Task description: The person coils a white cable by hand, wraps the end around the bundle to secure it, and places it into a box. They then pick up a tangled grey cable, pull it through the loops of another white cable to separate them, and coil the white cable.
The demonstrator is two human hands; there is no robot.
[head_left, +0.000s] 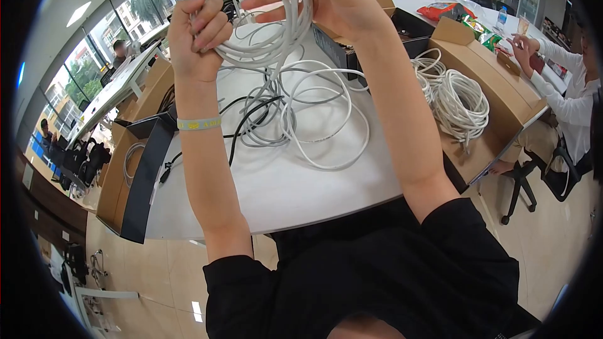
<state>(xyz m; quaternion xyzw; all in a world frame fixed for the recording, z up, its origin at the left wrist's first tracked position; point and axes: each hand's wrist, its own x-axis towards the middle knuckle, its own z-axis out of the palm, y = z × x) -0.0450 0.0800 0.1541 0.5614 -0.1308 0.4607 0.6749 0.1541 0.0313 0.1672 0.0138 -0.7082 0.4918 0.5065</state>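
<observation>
- White cable, gathered into a thick coil (295,25), is held up at the top centre of the frame, above the table (270,204).
- Clenched around its left side is the person's left hand (201,31); the right hand (330,0) has its fingers spread at the loops, and whether it grasps them cannot be told.
- Part of the cabling is looped up; wide white loops (333,167) lie loose at the centre, tangled with grey cables (264,141) and a black cable (233,141).
- Bundled white cable (465,110) sits inside the open box (502,103) at centre right.
- Between the loose loops and the table's near edge, the surface is bare.
- Boxes limit both sides: the right one beside the right forearm, another open box (113,182) at lower left.
</observation>
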